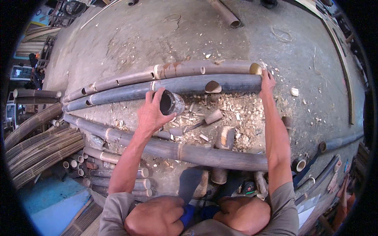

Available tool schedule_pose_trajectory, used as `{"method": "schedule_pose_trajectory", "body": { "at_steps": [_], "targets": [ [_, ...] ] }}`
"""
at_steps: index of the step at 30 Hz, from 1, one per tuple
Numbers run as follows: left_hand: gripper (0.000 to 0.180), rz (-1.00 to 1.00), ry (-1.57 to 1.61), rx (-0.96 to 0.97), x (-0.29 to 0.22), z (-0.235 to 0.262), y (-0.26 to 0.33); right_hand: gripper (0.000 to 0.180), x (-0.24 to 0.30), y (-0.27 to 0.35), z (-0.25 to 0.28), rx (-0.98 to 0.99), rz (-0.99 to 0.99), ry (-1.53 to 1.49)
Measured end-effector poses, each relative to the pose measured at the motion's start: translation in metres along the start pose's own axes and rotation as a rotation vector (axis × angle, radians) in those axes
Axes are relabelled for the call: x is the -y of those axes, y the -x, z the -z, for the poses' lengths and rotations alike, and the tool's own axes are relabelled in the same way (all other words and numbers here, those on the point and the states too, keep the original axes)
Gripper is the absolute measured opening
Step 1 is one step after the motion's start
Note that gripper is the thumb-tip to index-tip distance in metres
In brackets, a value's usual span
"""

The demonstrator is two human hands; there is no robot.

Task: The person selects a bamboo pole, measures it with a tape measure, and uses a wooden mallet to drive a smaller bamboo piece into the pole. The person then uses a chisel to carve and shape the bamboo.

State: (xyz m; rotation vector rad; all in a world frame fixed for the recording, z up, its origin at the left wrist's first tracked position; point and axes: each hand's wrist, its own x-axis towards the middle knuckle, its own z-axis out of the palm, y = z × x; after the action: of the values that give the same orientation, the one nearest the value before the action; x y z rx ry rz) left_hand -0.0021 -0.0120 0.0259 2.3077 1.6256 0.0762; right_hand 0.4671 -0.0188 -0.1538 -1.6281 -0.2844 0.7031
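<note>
Fingers: left hand (149, 115) pinches hollow cylinder (179, 104), mid-frame | right hand (267, 84) touches dark pole (179, 83), grip unclear | pole runs leftward from right hand, just above left

blue-grey pole (181, 84) — brownish pole (189, 69) (rust-red in patches) — cream chips (250, 118)

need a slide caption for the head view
Left hand holding a hollow cylinder, right hand at the end of a notched bamboo pole, wood chips scattered beside it.
</note>
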Motion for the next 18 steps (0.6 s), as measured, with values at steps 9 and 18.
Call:
{"method": "schedule_pose_trajectory", "body": {
  "at_steps": [9,18],
  "targets": [
    [0.107,0.005,0.023,-0.004,0.016,-0.035,-0.014,0.068,0.016,-0.023,-0.015,0.052,0.061,0.092],
    [0.105,0.074,0.047,-0.049,0.053,-0.025,-0.021,0.081,0.055,-0.021,-0.037,0.397,-0.089,0.329]
  ]
}}
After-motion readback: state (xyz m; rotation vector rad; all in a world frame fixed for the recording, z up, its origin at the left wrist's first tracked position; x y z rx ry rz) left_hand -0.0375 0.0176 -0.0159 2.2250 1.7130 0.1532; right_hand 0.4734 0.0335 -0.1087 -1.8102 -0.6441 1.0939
